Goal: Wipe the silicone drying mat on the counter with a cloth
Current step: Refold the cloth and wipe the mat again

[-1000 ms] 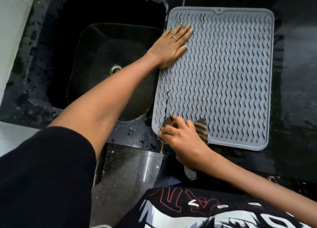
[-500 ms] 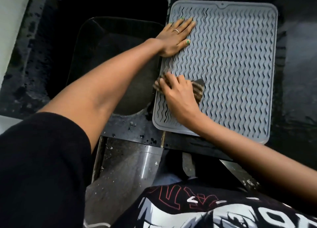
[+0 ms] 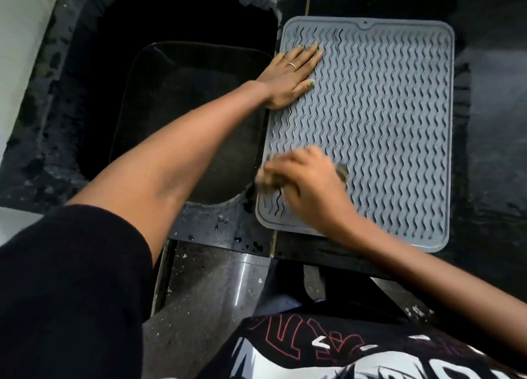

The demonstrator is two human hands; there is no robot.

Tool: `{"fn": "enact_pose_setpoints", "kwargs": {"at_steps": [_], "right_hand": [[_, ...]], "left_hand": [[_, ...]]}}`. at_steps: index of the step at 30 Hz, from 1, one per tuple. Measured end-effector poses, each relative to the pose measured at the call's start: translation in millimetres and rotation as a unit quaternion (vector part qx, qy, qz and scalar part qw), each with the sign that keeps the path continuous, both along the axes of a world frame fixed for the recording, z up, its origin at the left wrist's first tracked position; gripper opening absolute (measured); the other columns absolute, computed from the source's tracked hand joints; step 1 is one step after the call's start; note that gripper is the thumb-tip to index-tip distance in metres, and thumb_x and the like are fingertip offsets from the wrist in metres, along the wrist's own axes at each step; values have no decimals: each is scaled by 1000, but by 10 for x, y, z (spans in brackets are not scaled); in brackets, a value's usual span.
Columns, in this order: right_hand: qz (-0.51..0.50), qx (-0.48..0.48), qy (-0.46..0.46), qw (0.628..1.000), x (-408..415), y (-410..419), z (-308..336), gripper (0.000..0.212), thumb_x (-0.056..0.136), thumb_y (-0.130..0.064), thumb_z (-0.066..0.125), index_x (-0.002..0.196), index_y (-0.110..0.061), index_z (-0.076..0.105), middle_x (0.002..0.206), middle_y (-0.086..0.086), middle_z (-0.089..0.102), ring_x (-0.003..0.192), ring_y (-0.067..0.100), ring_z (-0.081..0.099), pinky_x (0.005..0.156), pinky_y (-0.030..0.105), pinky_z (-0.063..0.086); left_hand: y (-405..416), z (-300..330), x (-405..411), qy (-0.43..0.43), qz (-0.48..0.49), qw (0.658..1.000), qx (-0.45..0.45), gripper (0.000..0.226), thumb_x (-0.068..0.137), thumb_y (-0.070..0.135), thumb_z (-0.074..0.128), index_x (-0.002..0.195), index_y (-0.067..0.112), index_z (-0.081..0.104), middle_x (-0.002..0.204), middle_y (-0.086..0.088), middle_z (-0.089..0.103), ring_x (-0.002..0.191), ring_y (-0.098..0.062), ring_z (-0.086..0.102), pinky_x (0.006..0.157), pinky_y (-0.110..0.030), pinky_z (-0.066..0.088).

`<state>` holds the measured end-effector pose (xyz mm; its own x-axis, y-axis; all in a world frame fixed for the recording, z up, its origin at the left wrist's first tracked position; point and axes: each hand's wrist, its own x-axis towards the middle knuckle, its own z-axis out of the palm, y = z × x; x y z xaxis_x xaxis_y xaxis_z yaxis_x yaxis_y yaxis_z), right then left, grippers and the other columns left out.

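Wiping is under way: the right hand (image 3: 310,187) clutches the dark crumpled cloth (image 3: 340,171) on the grey ribbed silicone drying mat (image 3: 393,127) beside the black sink (image 3: 185,116); the left hand (image 3: 291,79) lies flat, unclenched, steadying it. Next, probably the unwiped right side.

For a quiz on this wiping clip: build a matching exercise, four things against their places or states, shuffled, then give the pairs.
Column one:
1. left hand
2. right hand
3. cloth
4. sink

Column two:
A. dark basin beside the mat's left edge
B. flat, fingers spread, on the drying mat at its far left corner
C. motion-blurred, closed on something near the mat's near left part
D. mostly hidden under a hand

Pairs: 1-B, 2-C, 3-D, 4-A
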<state>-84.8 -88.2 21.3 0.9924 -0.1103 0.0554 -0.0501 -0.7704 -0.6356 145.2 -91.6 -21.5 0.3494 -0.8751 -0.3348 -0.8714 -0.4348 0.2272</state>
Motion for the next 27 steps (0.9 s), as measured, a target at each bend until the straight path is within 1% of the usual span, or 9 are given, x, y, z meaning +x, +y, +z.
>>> {"fn": "enact_pose_setpoints", "kwargs": {"at_steps": [4,9,12,15,17,20,23,25,27], "right_hand": [[-50,-145,25,988,345,-91,-241,40,80,-1,51,119,-7,62,125,16,59,101,38,51,79,46,43],[47,-144,-30,988,-268,369,-301,41,88,-17,31,93,-6,70,98,9,69,83,32,55,64,38,42],[121,-128,23,984,-598,500,-282,25,81,-11,46,86,-11,70,93,3,67,83,23,44,62,35,39],[142,-1,87,986,-493,302,-82,29,71,1,53,83,-15,74,89,-3,70,72,7,45,65,22,46],[34,181,131,974,-331,106,164,36,72,8,51,86,-14,75,85,-7,71,66,-1,57,70,12,51],[-174,330,87,924,-31,-288,369,37,80,11,46,87,-16,69,80,1,70,61,25,67,55,45,57],[-254,283,-35,924,381,-696,410,29,81,-1,49,100,-14,65,91,6,66,64,29,67,58,49,57],[-217,208,-55,952,653,-828,300,32,81,-15,51,110,-16,65,106,3,64,88,21,65,82,45,54],[-59,95,-12,994,794,-819,58,37,88,-30,44,118,-23,63,125,-2,60,114,13,52,102,37,41]], "left_hand": [[2,-2,-16,2,2,1000,-3,59,104,38,21,153,19,-4,162,-4,-8,149,-25,-6,118,-40,-4],[7,-29,-15,-2,6,1000,-16,58,103,39,20,153,20,-4,162,-4,-6,149,-25,-5,119,-40,-3],[9,-34,-28,0,9,1000,-21,58,104,39,20,153,20,-3,162,-3,-6,149,-25,-5,119,-40,-3],[-19,26,-28,29,28,999,-3,56,104,38,18,153,21,-2,162,-2,-6,149,-24,-7,120,-42,-5],[-48,196,-58,137,94,986,-24,53,104,42,12,153,25,7,162,-1,-2,149,-22,-8,119,-45,-9],[-27,383,-234,242,244,907,-244,50,104,39,18,147,21,34,157,0,26,147,-18,16,120,-47,-4],[92,330,-661,171,409,768,-463,47,100,34,26,134,15,53,140,-1,53,133,-13,44,116,-50,25],[168,163,-1001,149,505,692,-495,49,99,34,24,137,14,47,143,-3,49,134,-14,41,116,-48,24],[205,14,-1265,158,558,655,-484,57,98,40,19,145,11,35,152,-7,35,142,-16,29,120,-44,13]]}}
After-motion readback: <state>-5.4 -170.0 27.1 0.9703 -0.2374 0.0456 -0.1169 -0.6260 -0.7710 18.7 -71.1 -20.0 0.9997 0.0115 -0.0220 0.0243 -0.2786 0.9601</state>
